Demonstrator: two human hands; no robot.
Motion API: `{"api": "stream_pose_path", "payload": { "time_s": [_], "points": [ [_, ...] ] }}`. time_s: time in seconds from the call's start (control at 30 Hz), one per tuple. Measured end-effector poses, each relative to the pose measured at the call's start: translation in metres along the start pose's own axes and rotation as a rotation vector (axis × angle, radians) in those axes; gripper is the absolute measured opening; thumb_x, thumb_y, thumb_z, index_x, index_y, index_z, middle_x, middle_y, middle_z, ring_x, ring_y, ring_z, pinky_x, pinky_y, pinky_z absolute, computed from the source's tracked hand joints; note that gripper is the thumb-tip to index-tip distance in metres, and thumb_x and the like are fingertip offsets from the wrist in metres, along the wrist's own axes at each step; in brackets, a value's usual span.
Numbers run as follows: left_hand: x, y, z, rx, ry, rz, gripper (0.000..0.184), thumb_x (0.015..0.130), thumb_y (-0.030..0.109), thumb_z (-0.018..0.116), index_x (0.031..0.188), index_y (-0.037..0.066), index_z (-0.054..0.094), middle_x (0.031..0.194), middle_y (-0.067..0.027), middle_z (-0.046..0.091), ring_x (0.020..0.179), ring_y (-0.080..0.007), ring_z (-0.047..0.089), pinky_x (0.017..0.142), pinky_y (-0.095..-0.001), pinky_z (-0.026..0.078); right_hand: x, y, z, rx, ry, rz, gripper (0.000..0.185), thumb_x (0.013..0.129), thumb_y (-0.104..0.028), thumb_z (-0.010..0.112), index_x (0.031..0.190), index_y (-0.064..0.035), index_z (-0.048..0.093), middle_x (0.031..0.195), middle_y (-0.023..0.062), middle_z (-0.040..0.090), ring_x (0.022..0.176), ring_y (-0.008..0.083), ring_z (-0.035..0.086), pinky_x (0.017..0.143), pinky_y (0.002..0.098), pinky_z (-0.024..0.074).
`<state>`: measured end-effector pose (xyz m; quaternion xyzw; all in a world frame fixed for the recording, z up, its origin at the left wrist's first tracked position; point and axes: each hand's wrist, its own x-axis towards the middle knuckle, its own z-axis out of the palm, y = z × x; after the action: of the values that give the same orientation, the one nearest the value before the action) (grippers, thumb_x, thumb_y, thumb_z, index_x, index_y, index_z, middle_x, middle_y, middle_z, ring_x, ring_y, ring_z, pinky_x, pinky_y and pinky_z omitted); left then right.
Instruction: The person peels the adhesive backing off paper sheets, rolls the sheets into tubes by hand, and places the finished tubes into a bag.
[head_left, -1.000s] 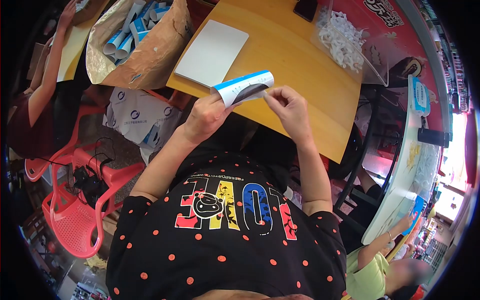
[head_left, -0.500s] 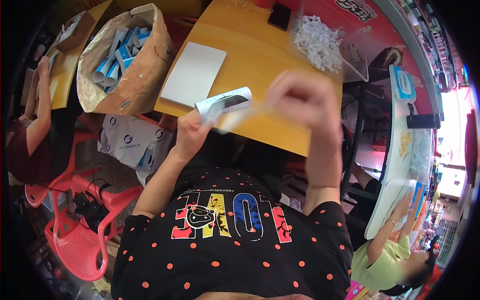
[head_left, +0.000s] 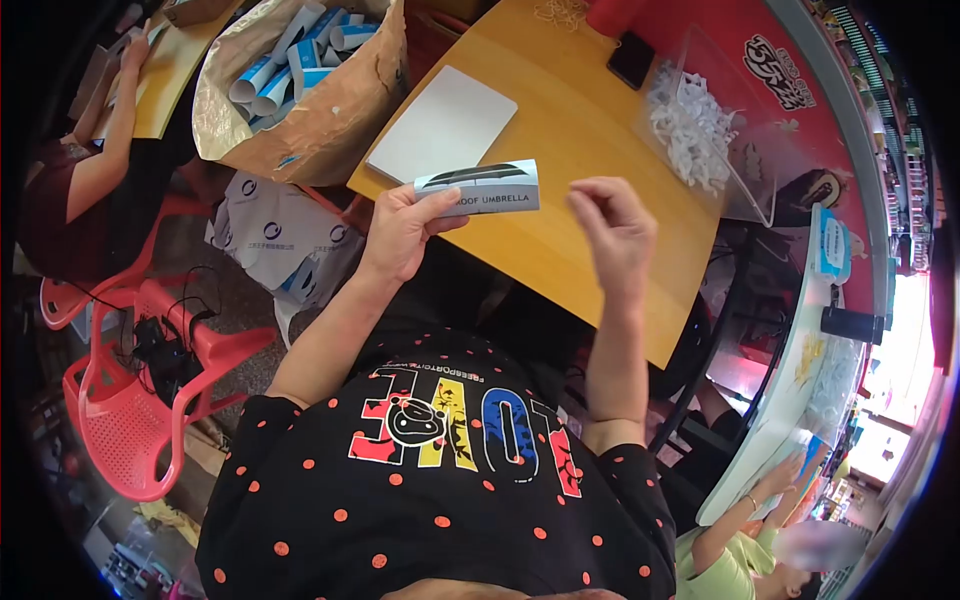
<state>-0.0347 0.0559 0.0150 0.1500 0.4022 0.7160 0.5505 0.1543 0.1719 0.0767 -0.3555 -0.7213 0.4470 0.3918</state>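
Observation:
My left hand (head_left: 396,234) is closed around one end of a rolled paper umbrella sleeve (head_left: 505,190), its thumb over the print. The sleeve is light blue-grey, shows a dark umbrella picture and reads "ROOF UMBRELLA". It is held above the front edge of the yellow table (head_left: 590,240). To its right, apart from it, my right hand (head_left: 618,228) is raised with thumb and fingers drawn together; whatever they may pinch is hidden. Behind the sleeve lies a stack of white sheets (head_left: 445,118).
A large paper bag (head_left: 340,110) full of blue-and-white tubes stands at left. A clear bin (head_left: 745,175) of white strips and a black phone (head_left: 632,60) are at the table's far right. Red chairs (head_left: 125,420) stand lower left. Other people work at both sides.
The sleeve has turned so its lettering faces me. A blurred pale piece between my hands no longer shows. My right hand is lower and less blurred. The whole view has shifted and tilted.

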Motion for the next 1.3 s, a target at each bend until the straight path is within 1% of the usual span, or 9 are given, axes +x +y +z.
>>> {"api": "stream_pose_path", "payload": {
  "time_s": [0.13, 0.43, 0.53, 0.67, 0.73, 0.77, 0.87, 1.1, 1.3],
  "points": [
    [0.002, -0.003, 0.003, 0.02, -0.014, -0.01, 0.019, 0.085, 0.009, 0.063, 0.1, -0.003, 0.064, 0.095, -0.0106, 0.067, 0.082, -0.0156, 0.065, 0.072, -0.0271, 0.056, -0.018, 0.011, 0.025, -0.035, 0.074, -0.003, 0.012, 0.074, 0.0, 0.071, 0.083, 0.0012, 0.064, 0.079, 0.0, 0.052, 0.062, 0.0069, 0.037, 0.058, 0.0211, 0.0344],
    [-0.003, -0.007, 0.008, 0.188, -0.069, 0.076, 0.02, 0.085, 0.01, 0.063, 0.1, -0.003, 0.066, 0.092, -0.0087, 0.067, 0.079, -0.0123, 0.064, 0.072, -0.0259, 0.055, -0.022, 0.022, 0.026, 0.32, 0.08, 0.169, 0.007, 0.077, 0.0, 0.068, 0.076, 0.0014, 0.062, 0.082, 0.0013, 0.059, 0.068, 0.0059, 0.05, 0.066, 0.0201, 0.0421],
    [-0.002, -0.008, 0.005, 0.209, -0.068, 0.038, 0.021, 0.085, 0.011, 0.064, 0.1, -0.003, 0.066, 0.092, -0.0079, 0.067, 0.079, -0.0115, 0.063, 0.071, -0.0252, 0.054, -0.023, 0.034, 0.027, 0.275, 0.114, 0.208, 0.009, 0.077, -0.001, 0.069, 0.078, 0.0012, 0.061, 0.081, 0.0043, 0.063, 0.06, 0.0051, 0.049, 0.06, 0.0195, 0.0424],
    [-0.002, -0.008, 0.004, 0.255, -0.062, 0.046, 0.022, 0.085, 0.012, 0.064, 0.1, -0.003, 0.066, 0.092, -0.0068, 0.067, 0.079, -0.0108, 0.063, 0.071, -0.0251, 0.053, -0.018, 0.039, 0.019, 0.342, 0.181, 0.27, 0.022, 0.077, 0.0, 0.068, 0.096, 0.0035, 0.059, 0.079, 0.0059, 0.064, 0.054, 0.0042, 0.049, 0.048, 0.0169, 0.0377],
    [-0.003, -0.008, 0.005, 0.277, -0.062, 0.05, 0.022, 0.084, 0.012, 0.064, 0.1, -0.003, 0.066, 0.092, -0.0067, 0.067, 0.079, -0.0104, 0.063, 0.072, -0.025, 0.053, -0.023, 0.028, 0.018, 0.556, 0.004, 0.568, 0.023, 0.08, 0.0, 0.065, 0.101, 0.0044, 0.058, 0.079, 0.0063, 0.064, 0.053, 0.0041, 0.049, 0.043, 0.0168, 0.0367],
    [-0.004, -0.008, 0.007, 0.301, -0.065, 0.064, 0.021, 0.084, 0.012, 0.064, 0.099, -0.003, 0.066, 0.09, -0.0065, 0.068, 0.077, -0.0099, 0.062, 0.071, -0.024, 0.052, -0.024, 0.021, 0.021, 0.561, -0.053, 0.604, 0.026, 0.081, 0.0, 0.062, 0.106, 0.0047, 0.057, 0.084, 0.0081, 0.064, 0.051, 0.0039, 0.047, 0.04, 0.0172, 0.0357],
    [-0.005, -0.012, 0.008, 0.383, -0.07, 0.082, 0.021, 0.084, 0.012, 0.064, 0.098, -0.003, 0.067, 0.086, -0.006, 0.068, 0.075, -0.0088, 0.062, 0.068, -0.0223, 0.051, -0.03, 0.02, 0.029, 0.684, -0.154, 0.609, 0.03, 0.08, 0.002, 0.062, 0.109, 0.0045, 0.056, 0.087, 0.0088, 0.064, 0.051, 0.0037, 0.048, 0.04, 0.0165, 0.0355],
    [-0.004, -0.023, 0.01, 0.459, -0.039, 0.078, 0.016, 0.083, 0.01, 0.066, 0.095, -0.002, 0.066, 0.086, -0.0046, 0.067, 0.075, -0.0077, 0.061, 0.068, -0.0227, 0.052, -0.041, 0.04, 0.054, 0.764, 0.038, 0.492, 0.023, 0.077, 0.006, 0.065, 0.099, 0.0011, 0.058, 0.084, 0.0074, 0.063, 0.05, 0.0029, 0.046, 0.039, 0.0162, 0.0315],
    [-0.005, -0.024, 0.017, 0.473, 0.005, 0.136, 0.018, 0.077, 0.005, 0.072, 0.093, 0.0, 0.067, 0.085, -0.0032, 0.067, 0.073, -0.0063, 0.06, 0.064, -0.0205, 0.049, -0.041, 0.034, 0.06, 0.729, 0.044, 0.471, 0.021, 0.077, 0.006, 0.066, 0.096, 0.0005, 0.059, 0.079, 0.006, 0.062, 0.046, 0.0025, 0.043, 0.038, 0.0168, 0.0299]
  ]
}}
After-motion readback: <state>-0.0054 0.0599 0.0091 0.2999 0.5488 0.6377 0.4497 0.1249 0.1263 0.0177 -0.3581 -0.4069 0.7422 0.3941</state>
